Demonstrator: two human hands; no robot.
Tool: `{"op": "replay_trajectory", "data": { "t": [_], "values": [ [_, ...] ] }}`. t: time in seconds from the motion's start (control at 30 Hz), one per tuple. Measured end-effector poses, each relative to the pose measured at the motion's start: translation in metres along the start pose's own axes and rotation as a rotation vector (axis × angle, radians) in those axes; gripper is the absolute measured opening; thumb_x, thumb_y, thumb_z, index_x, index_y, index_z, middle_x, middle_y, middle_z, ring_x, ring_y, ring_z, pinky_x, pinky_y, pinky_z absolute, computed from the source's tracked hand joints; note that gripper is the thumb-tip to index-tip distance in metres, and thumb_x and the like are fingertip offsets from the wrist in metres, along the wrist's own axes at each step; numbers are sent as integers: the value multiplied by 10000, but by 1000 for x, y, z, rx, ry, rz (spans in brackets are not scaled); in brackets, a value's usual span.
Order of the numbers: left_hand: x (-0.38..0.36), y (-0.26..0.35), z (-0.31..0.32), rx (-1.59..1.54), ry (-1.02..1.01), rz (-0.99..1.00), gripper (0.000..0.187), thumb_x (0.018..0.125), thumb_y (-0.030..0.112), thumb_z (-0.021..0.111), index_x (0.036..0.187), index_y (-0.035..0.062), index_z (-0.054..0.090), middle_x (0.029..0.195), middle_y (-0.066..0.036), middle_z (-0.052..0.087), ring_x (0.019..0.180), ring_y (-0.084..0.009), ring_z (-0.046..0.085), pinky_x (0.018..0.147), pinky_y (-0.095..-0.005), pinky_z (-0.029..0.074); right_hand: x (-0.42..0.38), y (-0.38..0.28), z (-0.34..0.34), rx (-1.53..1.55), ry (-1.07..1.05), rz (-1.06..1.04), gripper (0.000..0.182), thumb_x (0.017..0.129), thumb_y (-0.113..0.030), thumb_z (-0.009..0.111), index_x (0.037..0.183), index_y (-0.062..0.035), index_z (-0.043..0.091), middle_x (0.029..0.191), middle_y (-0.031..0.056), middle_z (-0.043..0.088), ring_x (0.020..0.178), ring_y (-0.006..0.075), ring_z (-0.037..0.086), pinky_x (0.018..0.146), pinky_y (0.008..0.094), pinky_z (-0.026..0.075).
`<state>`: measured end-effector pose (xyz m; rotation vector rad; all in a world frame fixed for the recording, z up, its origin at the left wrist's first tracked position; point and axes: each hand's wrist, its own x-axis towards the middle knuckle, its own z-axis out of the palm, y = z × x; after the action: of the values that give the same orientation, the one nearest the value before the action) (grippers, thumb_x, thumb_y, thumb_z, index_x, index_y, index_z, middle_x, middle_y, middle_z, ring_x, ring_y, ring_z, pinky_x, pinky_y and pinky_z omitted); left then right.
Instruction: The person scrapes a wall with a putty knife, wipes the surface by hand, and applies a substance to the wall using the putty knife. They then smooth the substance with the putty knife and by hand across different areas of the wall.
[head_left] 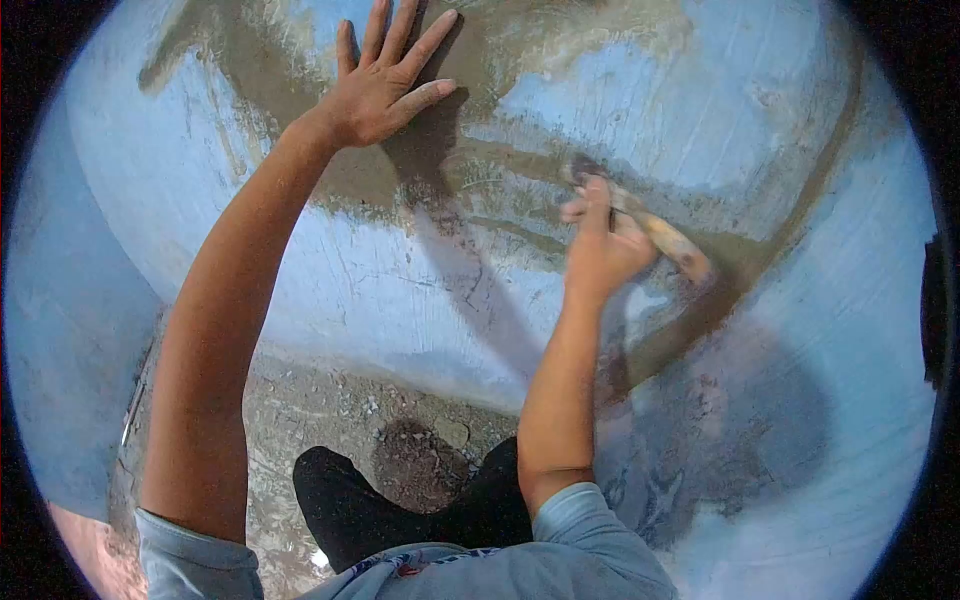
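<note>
A blue wall (620, 100) is smeared with big grey-brown patches (290, 75). On the right, it is met by another blue wall (850, 350), and a brown strip (825, 180) is seen between them. The rough grey floor (310, 405) is covered with little bits. Dark shadows are made by the light.

The floor (285, 420) is rough and grey-brown, dusty, running in a strip along the foot of the blue wall (390, 290). Small pale chips (370, 405) and crumbs of debris lie scattered over it, many near the wall's foot. A rounded dark patch, seemingly shadow, falls on it between the person's knees. A small white piece (320, 560) lies just beside the left leg (340, 500), too small to make out.
</note>
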<state>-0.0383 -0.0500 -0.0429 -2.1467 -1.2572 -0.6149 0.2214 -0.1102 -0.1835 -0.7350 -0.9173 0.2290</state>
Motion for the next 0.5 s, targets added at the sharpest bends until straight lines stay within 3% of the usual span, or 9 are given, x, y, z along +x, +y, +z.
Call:
{"op": "replay_trajectory", "data": {
  "t": [0.03,0.13,0.27,0.3,0.37,0.5],
  "values": [
    [2,0,-1,5,8,-3,941,1003,758,275,1680,170,-10,1694,-279,-151,1544,-500,-187,1204,-658,-116,3,-16,-4,32,60,102,159,959,-100,704,857,13,749,688,51,695,647,128,675,617,273,529],
    [1,2,-5,-51,1,-5,953,999,764,276,1678,162,-15,1692,-280,-160,1541,-500,-197,1200,-662,-121,-9,26,27,-123,-262,-203,146,958,-76,696,876,37,738,700,58,695,616,117,662,592,268,531],
    [1,4,-11,-96,-37,-2,994,978,789,297,1678,153,-8,1691,-282,-165,1540,-505,-195,1202,-659,-119,-2,-7,3,-1,-59,-97,103,942,-59,714,936,41,738,729,67,711,603,122,663,602,262,532],
    [3,1,-11,-74,-16,-3,994,978,788,298,1678,153,-7,1691,-282,-164,1540,-504,-195,1202,-658,-119,1,-1,4,16,-70,-89,106,931,-83,729,926,21,752,746,69,722,598,142,674,620,287,538],
    [2,-1,-2,-43,-2,-3,993,977,788,300,1678,154,-6,1691,-283,-162,1541,-503,-195,1204,-656,-118,5,13,13,-266,-282,-198,139,910,-124,749,873,9,766,711,68,723,603,162,685,630,324,544],
    [2,2,-4,-13,-17,-11,944,1006,739,315,1679,161,-6,1690,-289,-159,1539,-509,-194,1208,-650,-107,30,-37,-9,-367,-210,-185,191,886,-196,764,828,-14,773,654,90,718,642,208,713,658,350,539]
  ]
}}
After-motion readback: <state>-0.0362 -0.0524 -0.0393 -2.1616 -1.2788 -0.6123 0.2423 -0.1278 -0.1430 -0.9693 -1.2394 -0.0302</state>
